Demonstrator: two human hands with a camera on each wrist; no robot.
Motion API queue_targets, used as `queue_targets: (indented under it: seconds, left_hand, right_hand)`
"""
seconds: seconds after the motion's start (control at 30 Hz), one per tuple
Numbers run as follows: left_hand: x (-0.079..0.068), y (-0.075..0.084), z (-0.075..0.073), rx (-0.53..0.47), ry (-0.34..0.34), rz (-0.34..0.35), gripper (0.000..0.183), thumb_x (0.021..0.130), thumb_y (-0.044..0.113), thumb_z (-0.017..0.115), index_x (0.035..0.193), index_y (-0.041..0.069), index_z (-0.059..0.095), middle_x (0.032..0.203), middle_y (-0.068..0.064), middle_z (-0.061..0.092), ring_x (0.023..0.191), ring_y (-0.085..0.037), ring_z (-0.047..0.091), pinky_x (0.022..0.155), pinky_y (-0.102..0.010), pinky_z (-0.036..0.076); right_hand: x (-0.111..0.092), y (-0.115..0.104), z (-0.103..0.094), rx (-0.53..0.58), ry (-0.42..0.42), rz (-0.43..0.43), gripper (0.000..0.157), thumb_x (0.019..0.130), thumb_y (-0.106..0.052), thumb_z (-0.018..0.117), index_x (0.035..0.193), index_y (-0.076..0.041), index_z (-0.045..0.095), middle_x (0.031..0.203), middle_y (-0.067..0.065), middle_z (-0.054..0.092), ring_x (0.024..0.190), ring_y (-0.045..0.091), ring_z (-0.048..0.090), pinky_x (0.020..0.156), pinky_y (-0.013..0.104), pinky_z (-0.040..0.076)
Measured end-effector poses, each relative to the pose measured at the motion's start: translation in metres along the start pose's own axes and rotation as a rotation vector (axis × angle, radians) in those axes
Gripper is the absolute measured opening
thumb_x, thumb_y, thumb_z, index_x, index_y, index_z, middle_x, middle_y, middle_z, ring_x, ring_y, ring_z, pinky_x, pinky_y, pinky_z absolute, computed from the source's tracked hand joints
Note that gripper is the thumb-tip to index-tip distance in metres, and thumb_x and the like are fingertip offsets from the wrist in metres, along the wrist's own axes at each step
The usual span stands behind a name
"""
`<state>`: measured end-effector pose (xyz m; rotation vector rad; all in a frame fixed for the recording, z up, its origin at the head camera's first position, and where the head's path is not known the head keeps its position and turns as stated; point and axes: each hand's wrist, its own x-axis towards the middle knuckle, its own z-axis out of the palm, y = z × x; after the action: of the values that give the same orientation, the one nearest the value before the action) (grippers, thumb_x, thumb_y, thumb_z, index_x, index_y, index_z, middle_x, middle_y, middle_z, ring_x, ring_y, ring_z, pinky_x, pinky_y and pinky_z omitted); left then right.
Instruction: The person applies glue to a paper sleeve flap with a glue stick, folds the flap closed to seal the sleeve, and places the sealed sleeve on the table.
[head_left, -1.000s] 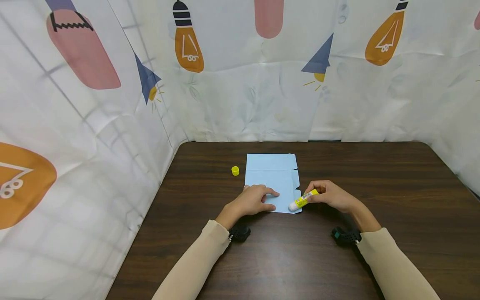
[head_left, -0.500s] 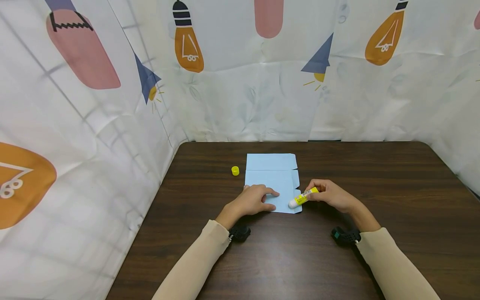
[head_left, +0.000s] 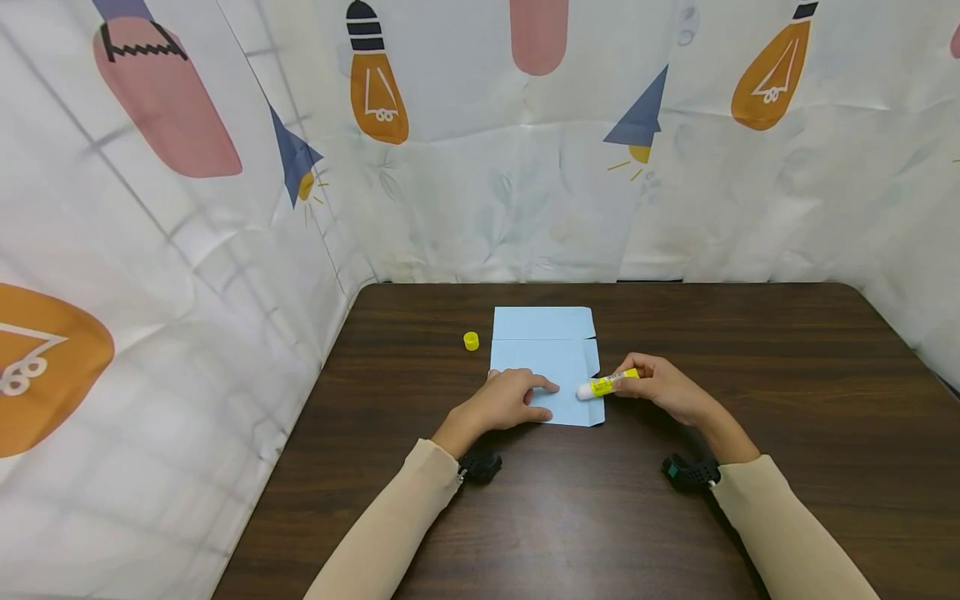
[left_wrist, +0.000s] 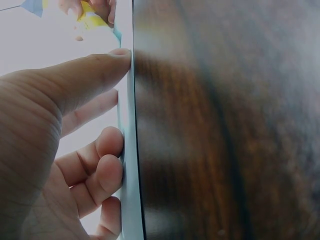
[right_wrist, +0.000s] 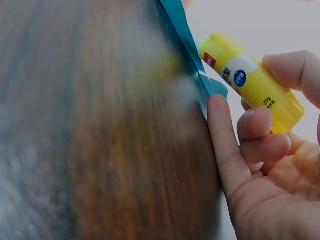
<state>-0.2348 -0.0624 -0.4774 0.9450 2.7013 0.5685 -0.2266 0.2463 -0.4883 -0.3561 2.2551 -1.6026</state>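
A light blue sheet (head_left: 551,358) with creases and cut flaps along its right side lies on the table. My left hand (head_left: 510,402) rests on its lower left part; in the left wrist view the thumb and fingertips touch the paper. With thumb and fingers my right hand (head_left: 660,387) pinches a yellow glue stick (head_left: 606,384), uncapped, its white end over the sheet's right edge by the lower flap. The right wrist view shows the glue stick (right_wrist: 252,82) tilted, with one finger stretched down beside the paper's edge. Whether the glue tip touches is too small to tell.
The glue stick's yellow cap (head_left: 471,341) stands left of the sheet on the dark wooden table (head_left: 750,333). A patterned white curtain (head_left: 480,200) hangs along the table's back and left sides. Both wrists wear a black camera band.
The right hand has moved the glue stick's white end away from me, from the sheet's lower right corner up along its right edge. My left hand and the paper have stayed put.
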Motion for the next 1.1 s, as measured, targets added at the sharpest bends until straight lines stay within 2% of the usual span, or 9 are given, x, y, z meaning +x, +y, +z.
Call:
queue_targets:
  seconds: [0.23,0.5,0.77,1.1]
  left_hand:
    - [-0.0006,0.0009,-0.0009,0.004,-0.002,-0.001,0.043,0.093,0.040,0.076,0.134,0.030,0.069,0.069,0.009,0.052,0.067,-0.005,0.048,0.078,-0.035,0.032]
    - [-0.0010,0.0008,-0.0008,0.003,0.000,0.002,0.043,0.093,0.040,0.075,0.134,0.030,0.068,0.069,0.010,0.052,0.067,-0.004,0.048,0.079,-0.035,0.032]
    - [-0.0010,0.0013,-0.0013,0.001,-0.005,0.001,0.043,0.093,0.040,0.075,0.135,0.030,0.068,0.069,0.009,0.052,0.068,-0.005,0.048,0.078,-0.035,0.032]
    - [-0.0005,0.0010,-0.0006,0.005,-0.004,-0.003,0.043,0.093,0.040,0.075,0.134,0.031,0.068,0.070,0.009,0.052,0.068,-0.005,0.048,0.078,-0.034,0.032]
  right_hand:
    - [0.0000,-0.0021,0.0013,0.041,0.004,0.019,0.031,0.099,-0.018,0.067,0.113,0.008,0.057,0.129,0.028,0.057,0.110,0.023,0.065,0.091,0.027,0.057]
    - [0.0017,-0.0022,0.0016,0.078,0.012,0.037,0.029,0.100,-0.016,0.066,0.112,0.008,0.055,0.130,0.026,0.054,0.111,0.024,0.066,0.093,0.029,0.058]
    - [0.0014,-0.0015,0.0009,0.075,0.021,0.014,0.030,0.098,-0.016,0.069,0.111,0.009,0.057,0.131,0.028,0.053,0.110,0.024,0.065,0.091,0.030,0.059]
    - [0.0013,0.0020,-0.0005,0.005,0.008,-0.005,0.026,0.097,-0.018,0.071,0.109,0.003,0.061,0.122,0.019,0.060,0.104,0.026,0.059,0.085,0.028,0.055]
